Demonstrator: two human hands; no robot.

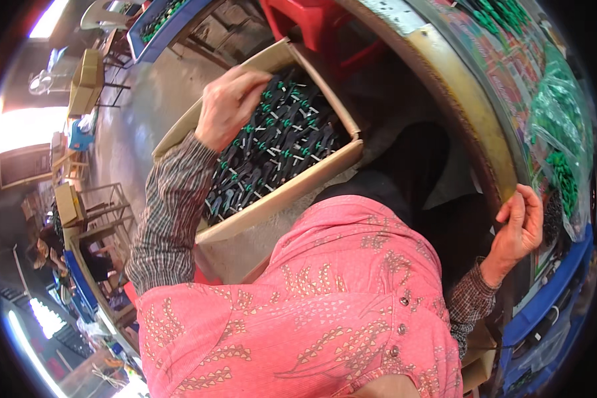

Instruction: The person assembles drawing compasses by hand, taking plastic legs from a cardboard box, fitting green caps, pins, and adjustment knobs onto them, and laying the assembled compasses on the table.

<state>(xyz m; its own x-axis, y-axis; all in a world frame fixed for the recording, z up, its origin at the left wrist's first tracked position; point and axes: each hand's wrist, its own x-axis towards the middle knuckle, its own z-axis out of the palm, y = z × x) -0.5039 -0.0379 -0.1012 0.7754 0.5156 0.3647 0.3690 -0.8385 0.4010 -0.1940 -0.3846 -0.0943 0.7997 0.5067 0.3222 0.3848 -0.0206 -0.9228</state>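
Observation:
My left hand (232, 106) reaches over the far left part of an open cardboard box (282, 212). Its fingers are bent and pressed together, with the tips at the dark pieces; what they hold, if anything, is hidden. Many small black parts with green bits and pale pins (278, 142) fill the box in rows. Out to the right, my right hand (521, 222) is at the worktable's edge (494, 132). Its fingers curl in toward the thumb, and I cannot make out anything between them.
On the worktable at right lie a clear plastic bag of green pieces (560, 126), loose green pieces (497, 13) and a blue tray (554, 282). A red plastic stool (305, 23) stands beyond the box. A blue bin of parts (162, 26) and cardboard boxes (86, 83) are at far left.

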